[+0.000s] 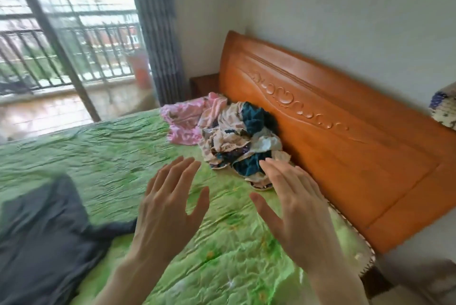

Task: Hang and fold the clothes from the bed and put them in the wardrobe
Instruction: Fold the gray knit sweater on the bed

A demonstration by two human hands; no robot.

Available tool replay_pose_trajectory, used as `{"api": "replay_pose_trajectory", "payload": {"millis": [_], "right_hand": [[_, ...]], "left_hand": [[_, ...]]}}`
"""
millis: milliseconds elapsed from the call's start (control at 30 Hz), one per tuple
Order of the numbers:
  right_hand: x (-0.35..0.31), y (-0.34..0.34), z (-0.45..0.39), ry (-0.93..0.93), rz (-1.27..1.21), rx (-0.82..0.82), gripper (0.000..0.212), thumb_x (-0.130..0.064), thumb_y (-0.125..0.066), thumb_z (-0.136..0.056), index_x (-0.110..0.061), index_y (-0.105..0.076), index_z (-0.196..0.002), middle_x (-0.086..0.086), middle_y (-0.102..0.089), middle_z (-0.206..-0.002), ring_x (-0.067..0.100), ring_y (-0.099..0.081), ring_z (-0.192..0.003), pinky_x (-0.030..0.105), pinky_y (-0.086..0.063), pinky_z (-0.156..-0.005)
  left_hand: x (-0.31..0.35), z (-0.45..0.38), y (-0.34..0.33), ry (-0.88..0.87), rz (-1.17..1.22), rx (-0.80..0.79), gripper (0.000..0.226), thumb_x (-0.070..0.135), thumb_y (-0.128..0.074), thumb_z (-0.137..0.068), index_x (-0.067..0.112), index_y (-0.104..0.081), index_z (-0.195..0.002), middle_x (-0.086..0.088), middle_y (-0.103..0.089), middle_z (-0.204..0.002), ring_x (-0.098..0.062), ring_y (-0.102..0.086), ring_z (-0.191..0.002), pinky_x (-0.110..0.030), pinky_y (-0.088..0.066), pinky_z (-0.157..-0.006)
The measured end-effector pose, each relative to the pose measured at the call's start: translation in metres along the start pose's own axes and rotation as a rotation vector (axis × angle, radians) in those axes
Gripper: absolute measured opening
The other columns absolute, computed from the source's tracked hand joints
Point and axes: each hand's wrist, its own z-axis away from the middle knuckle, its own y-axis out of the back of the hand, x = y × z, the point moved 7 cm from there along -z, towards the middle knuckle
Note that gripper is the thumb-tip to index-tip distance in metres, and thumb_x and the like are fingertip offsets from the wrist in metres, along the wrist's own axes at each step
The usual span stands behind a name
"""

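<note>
A heap of crumpled clothes (237, 136) in beige, teal and white lies on the green bedspread (103, 156) against the wooden headboard (333, 136). A pink garment (183, 119) spreads out at the heap's far left side. My left hand (167, 208) and my right hand (293, 206) are both held out above the bedspread with fingers straight and spread, holding nothing. The fingertips of my right hand are close to the near edge of the heap; my left hand is a little short of it. No wardrobe is in view.
A dark grey cloth (42, 238) lies on the bed at the lower left. A dark nightstand (203, 84) stands beyond the headboard's far end. A grey curtain (160, 33) hangs beside a glass balcony door (61, 45). A patterned fabric (444, 109) shows at the right edge.
</note>
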Motion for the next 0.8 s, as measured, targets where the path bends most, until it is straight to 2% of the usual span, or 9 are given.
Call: {"api": "replay_pose_trajectory", "payload": {"millis": [67, 233, 367, 533, 800], "right_hand": [[-0.009, -0.021, -0.016, 0.073, -0.084, -0.015, 0.061, -0.057, -0.042, -0.106, -0.016, -0.05, -0.151, -0.002, -0.055, -0.15, 0.016, -0.046, -0.144, 0.04, -0.04, -0.119], [-0.053, -0.074, -0.042, 0.195, -0.24, -0.064, 0.056, -0.051, -0.049, -0.104, -0.014, -0.054, -0.147, 0.003, -0.06, -0.143, 0.023, -0.051, -0.136, 0.037, -0.039, -0.114], [-0.111, -0.111, -0.046, 0.308, -0.345, -0.153, 0.052, -0.048, -0.051, -0.106, -0.016, -0.053, -0.146, 0.001, -0.059, -0.143, 0.025, -0.051, -0.137, 0.042, -0.042, -0.112], [-0.179, -0.143, -0.042, 0.428, -0.419, -0.202, 0.055, -0.053, -0.048, -0.104, -0.019, -0.054, -0.147, -0.002, -0.059, -0.145, 0.02, -0.049, -0.138, 0.04, -0.042, -0.114], [-0.29, -0.219, -0.021, 0.537, -0.405, -0.308, 0.056, -0.045, -0.063, -0.098, -0.018, -0.055, -0.147, -0.002, -0.061, -0.143, 0.019, -0.052, -0.137, 0.036, -0.039, -0.116]], "left_hand": [[-0.019, 0.012, 0.009, 0.077, -0.078, 0.004, 0.051, 0.043, -0.053, -0.101, 0.009, -0.064, -0.138, -0.007, -0.064, -0.142, -0.028, -0.057, -0.135, -0.05, -0.05, -0.108], [-0.066, 0.056, 0.038, 0.278, -0.257, 0.036, 0.051, 0.043, -0.053, -0.102, 0.011, -0.06, -0.142, -0.004, -0.062, -0.144, -0.026, -0.054, -0.138, -0.045, -0.048, -0.111], [-0.1, 0.094, 0.059, 0.402, -0.363, 0.048, 0.052, 0.044, -0.052, -0.103, 0.012, -0.059, -0.143, -0.004, -0.061, -0.145, -0.024, -0.053, -0.14, -0.046, -0.047, -0.112], [-0.151, 0.151, 0.095, 0.53, -0.421, 0.094, 0.05, 0.043, -0.052, -0.102, 0.013, -0.059, -0.141, -0.002, -0.063, -0.142, -0.019, -0.051, -0.14, -0.04, -0.045, -0.114], [-0.253, 0.252, 0.128, 0.697, -0.416, 0.079, 0.049, 0.041, -0.051, -0.102, 0.011, -0.061, -0.14, -0.004, -0.064, -0.14, -0.021, -0.054, -0.138, -0.042, -0.045, -0.114]]}}
